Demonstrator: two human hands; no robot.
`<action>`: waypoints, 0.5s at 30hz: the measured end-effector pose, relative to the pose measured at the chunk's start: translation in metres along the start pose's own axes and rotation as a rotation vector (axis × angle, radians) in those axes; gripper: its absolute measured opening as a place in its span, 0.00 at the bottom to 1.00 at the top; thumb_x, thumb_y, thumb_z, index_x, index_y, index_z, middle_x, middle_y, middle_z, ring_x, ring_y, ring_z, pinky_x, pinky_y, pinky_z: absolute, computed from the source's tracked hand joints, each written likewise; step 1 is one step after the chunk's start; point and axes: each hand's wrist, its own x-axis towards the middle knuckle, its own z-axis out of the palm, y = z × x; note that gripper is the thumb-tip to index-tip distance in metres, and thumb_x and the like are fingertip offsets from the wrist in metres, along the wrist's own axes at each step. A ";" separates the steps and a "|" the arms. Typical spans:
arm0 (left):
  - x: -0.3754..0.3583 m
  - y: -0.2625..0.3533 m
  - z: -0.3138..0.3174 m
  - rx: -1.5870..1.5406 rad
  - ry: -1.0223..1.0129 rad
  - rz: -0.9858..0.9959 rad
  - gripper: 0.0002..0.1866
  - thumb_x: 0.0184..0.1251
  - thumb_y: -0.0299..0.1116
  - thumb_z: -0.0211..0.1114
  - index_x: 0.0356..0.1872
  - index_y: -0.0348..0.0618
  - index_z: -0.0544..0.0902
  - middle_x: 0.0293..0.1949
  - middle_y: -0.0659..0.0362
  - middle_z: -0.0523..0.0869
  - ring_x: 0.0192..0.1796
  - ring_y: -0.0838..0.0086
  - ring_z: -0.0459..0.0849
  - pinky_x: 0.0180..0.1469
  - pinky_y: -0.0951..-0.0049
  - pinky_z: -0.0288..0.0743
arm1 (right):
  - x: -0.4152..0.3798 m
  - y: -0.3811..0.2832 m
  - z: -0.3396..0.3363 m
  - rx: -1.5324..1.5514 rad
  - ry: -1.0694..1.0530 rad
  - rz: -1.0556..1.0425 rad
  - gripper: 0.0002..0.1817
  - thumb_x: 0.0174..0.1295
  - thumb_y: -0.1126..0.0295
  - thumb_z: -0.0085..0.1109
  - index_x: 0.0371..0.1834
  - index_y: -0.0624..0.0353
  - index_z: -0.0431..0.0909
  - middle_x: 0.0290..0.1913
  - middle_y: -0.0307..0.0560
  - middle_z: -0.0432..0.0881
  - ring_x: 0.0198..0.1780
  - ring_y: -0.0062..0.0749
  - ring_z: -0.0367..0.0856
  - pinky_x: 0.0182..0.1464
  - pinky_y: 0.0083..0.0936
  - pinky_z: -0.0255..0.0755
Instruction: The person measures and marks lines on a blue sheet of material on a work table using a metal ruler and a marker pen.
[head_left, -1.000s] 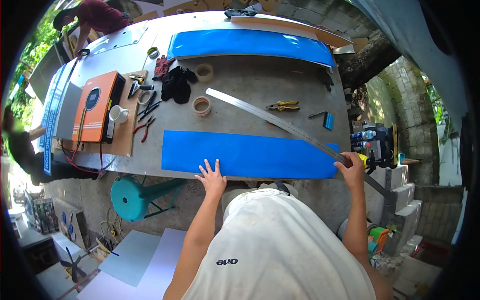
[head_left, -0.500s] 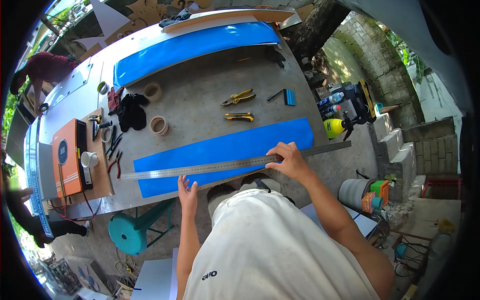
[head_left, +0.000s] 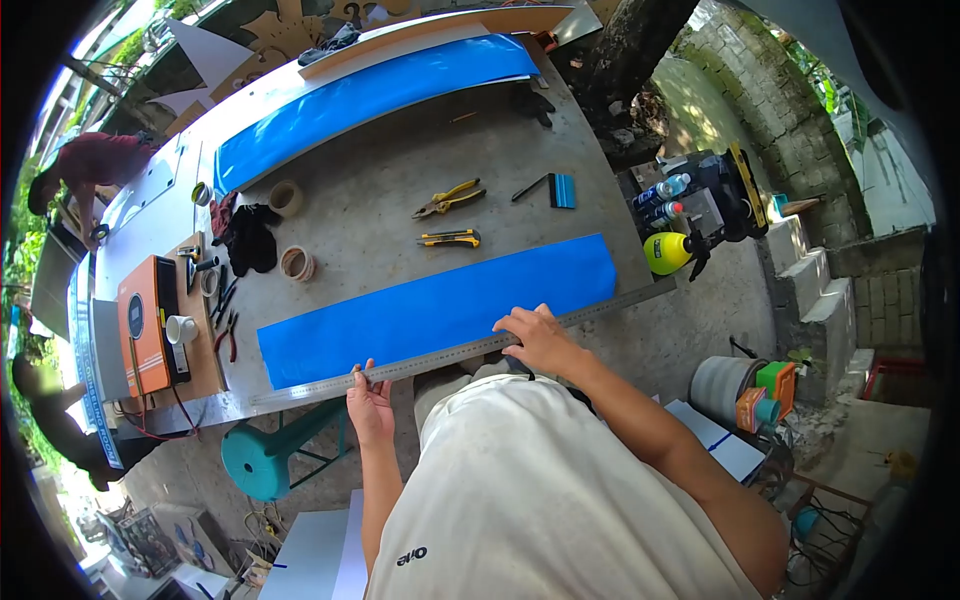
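A long steel ruler (head_left: 450,354) runs along the near edge of a blue sheet strip (head_left: 430,312) on the table. My right hand (head_left: 540,340) grips the ruler right of its middle, fingers bent over it. Farther left, my left hand (head_left: 370,405) holds the ruler's near edge between thumb and fingers, palm turned up. Beyond the strip lie a yellow utility knife (head_left: 449,239) and yellow-handled pliers (head_left: 448,198). A blue squeegee (head_left: 563,191) rests to their right, beside a thin black tool (head_left: 530,187).
Another blue sheet (head_left: 370,105) lies at the table's far side. Tape rolls (head_left: 297,263), black gloves (head_left: 250,240), red-handled pliers (head_left: 227,338) and an orange box (head_left: 146,325) are at left. A teal stool (head_left: 262,460) stands below the edge. Two other people are at far left.
The ruler has moved toward me, from across the blue strip to its near edge. My left hand has closed on it; my right hand has shifted left and nearer with it.
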 end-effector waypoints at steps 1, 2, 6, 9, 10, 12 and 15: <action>-0.001 -0.004 0.002 0.012 -0.001 0.000 0.16 0.89 0.42 0.58 0.68 0.50 0.74 0.66 0.55 0.85 0.61 0.69 0.87 0.61 0.67 0.85 | -0.007 0.016 -0.002 -0.057 -0.010 0.033 0.20 0.59 0.66 0.79 0.54 0.48 0.85 0.47 0.41 0.84 0.52 0.38 0.84 0.58 0.39 0.66; -0.002 -0.008 0.003 0.033 0.042 0.019 0.17 0.90 0.42 0.58 0.69 0.50 0.74 0.66 0.55 0.85 0.60 0.69 0.87 0.60 0.68 0.85 | -0.016 0.033 -0.003 -0.113 -0.024 0.068 0.20 0.59 0.67 0.78 0.54 0.48 0.84 0.47 0.41 0.85 0.54 0.39 0.84 0.58 0.40 0.67; 0.000 -0.023 0.001 0.117 0.141 0.071 0.18 0.90 0.43 0.56 0.70 0.49 0.73 0.66 0.55 0.86 0.58 0.70 0.89 0.58 0.69 0.85 | -0.052 0.104 -0.014 -0.077 -0.032 0.163 0.17 0.59 0.70 0.75 0.51 0.50 0.86 0.47 0.42 0.85 0.56 0.39 0.85 0.59 0.40 0.69; 0.000 -0.031 -0.005 0.153 0.167 0.053 0.19 0.90 0.43 0.57 0.71 0.46 0.72 0.67 0.55 0.86 0.57 0.71 0.89 0.57 0.71 0.85 | -0.080 0.141 -0.015 -0.062 -0.087 0.188 0.16 0.58 0.71 0.73 0.51 0.51 0.85 0.47 0.42 0.86 0.55 0.40 0.85 0.62 0.41 0.70; -0.001 -0.036 -0.006 0.152 0.164 0.058 0.20 0.90 0.43 0.57 0.72 0.45 0.72 0.67 0.55 0.86 0.57 0.72 0.88 0.56 0.71 0.86 | -0.089 0.149 -0.014 -0.052 -0.099 0.198 0.16 0.58 0.71 0.73 0.51 0.51 0.85 0.47 0.42 0.86 0.55 0.40 0.85 0.62 0.41 0.70; -0.002 -0.045 -0.006 0.148 0.190 0.057 0.20 0.90 0.43 0.57 0.71 0.43 0.72 0.67 0.54 0.85 0.57 0.72 0.88 0.55 0.71 0.87 | -0.099 0.165 -0.014 -0.031 -0.090 0.208 0.16 0.58 0.67 0.76 0.49 0.49 0.85 0.45 0.42 0.85 0.55 0.41 0.84 0.60 0.43 0.69; -0.002 -0.051 -0.006 0.176 0.248 0.032 0.20 0.90 0.42 0.58 0.70 0.43 0.73 0.66 0.54 0.85 0.57 0.71 0.88 0.55 0.70 0.88 | -0.107 0.184 -0.020 -0.074 -0.036 0.259 0.15 0.56 0.67 0.78 0.46 0.49 0.86 0.43 0.42 0.85 0.55 0.42 0.83 0.62 0.43 0.69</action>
